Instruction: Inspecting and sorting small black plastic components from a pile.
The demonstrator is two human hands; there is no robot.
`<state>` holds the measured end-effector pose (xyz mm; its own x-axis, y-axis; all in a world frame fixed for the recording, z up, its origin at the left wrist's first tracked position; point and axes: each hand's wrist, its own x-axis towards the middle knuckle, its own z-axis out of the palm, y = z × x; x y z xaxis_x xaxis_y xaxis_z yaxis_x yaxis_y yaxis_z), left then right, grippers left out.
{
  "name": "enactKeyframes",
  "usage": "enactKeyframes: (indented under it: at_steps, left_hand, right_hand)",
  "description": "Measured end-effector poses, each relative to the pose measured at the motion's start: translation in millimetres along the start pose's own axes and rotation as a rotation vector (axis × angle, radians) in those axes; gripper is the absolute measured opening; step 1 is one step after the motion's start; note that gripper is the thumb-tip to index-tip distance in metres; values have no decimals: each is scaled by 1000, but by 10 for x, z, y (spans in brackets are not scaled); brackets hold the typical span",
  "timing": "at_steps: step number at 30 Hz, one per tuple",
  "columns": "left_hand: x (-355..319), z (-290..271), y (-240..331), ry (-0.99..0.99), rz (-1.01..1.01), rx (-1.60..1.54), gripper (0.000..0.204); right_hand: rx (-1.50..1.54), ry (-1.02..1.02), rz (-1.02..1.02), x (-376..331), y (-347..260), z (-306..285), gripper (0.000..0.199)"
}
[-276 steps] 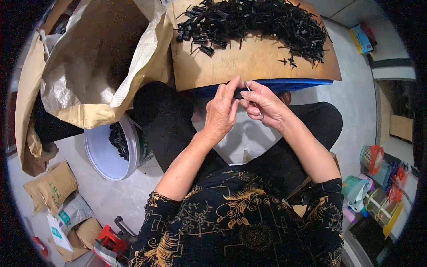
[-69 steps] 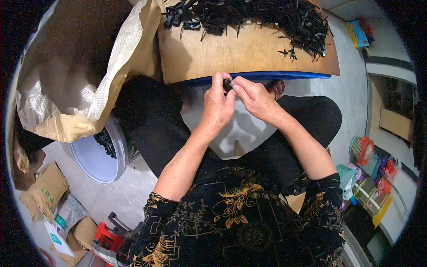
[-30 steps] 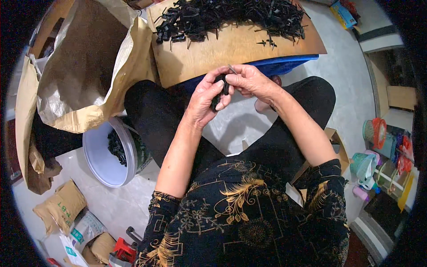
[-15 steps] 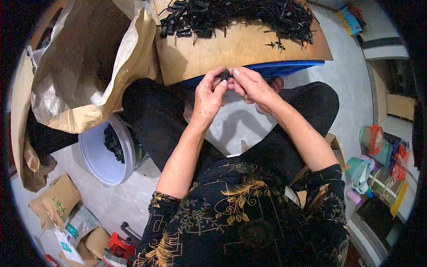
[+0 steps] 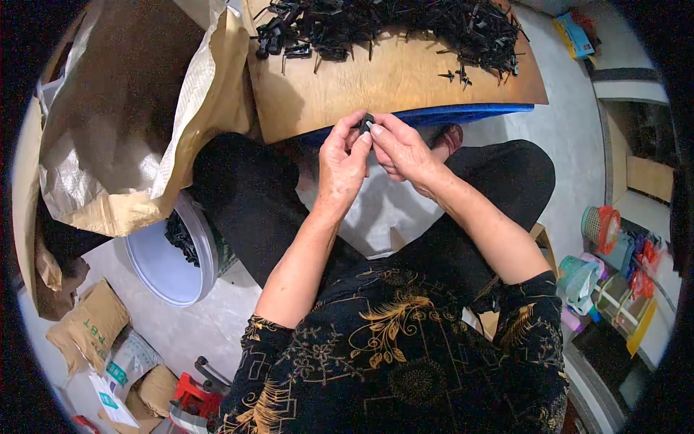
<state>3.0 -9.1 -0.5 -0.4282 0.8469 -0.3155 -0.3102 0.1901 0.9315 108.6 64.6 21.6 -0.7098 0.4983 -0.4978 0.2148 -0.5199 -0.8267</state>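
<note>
Between my hands, just in front of the board's near edge, is a small black plastic part (image 5: 366, 124). My left hand (image 5: 344, 157) pinches it between thumb and fingers. My right hand (image 5: 402, 150) meets it from the other side, its thumb and fingertips pressed together at the part; whether they grip a second piece is hidden. Beyond them lies a heap of black plastic parts (image 5: 390, 29) with thin stems, on a wooden board (image 5: 347, 94). A few loose black pieces (image 5: 458, 76) lie just in front of the heap.
At the left a large woven sack (image 5: 116, 145) gapes over a white bucket (image 5: 163, 260) with black parts inside. Brown paper bags (image 5: 90, 325) and a red object (image 5: 195, 398) stand at lower left. Baskets and plastic goods (image 5: 600, 275) line the right side. Blue fabric (image 5: 434, 116) shows under the board.
The black part has turned slightly between my fingers, and my right fingertips have closed in on it. The whole view has shifted a little.
</note>
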Motion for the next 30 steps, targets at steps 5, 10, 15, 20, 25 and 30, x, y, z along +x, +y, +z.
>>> enactKeyframes:
  at_steps: [5,10,15,20,25,30]
  left_hand:
    - [19,17,3,49,14,54,31]
    - [33,23,-97,100,83,96,31]
    - [35,-13,-172,150,191,283,29]
    - [104,14,-189,138,215,206,23]
    - [-412,-315,467,55,257,68,27]
    - [-1294,-1104,771,288,459,224,29]
  right_hand:
    - [5,15,35,71,12,12,31]
    - [-16,11,4,122,4,12,31]
    - [-266,-13,-21,221,18,-48,29]
    - [-331,-127,-82,274,-52,-200,30]
    - [-418,-242,26,79,-414,-142,28]
    - [-359,-87,-12,78,-335,-305,29]
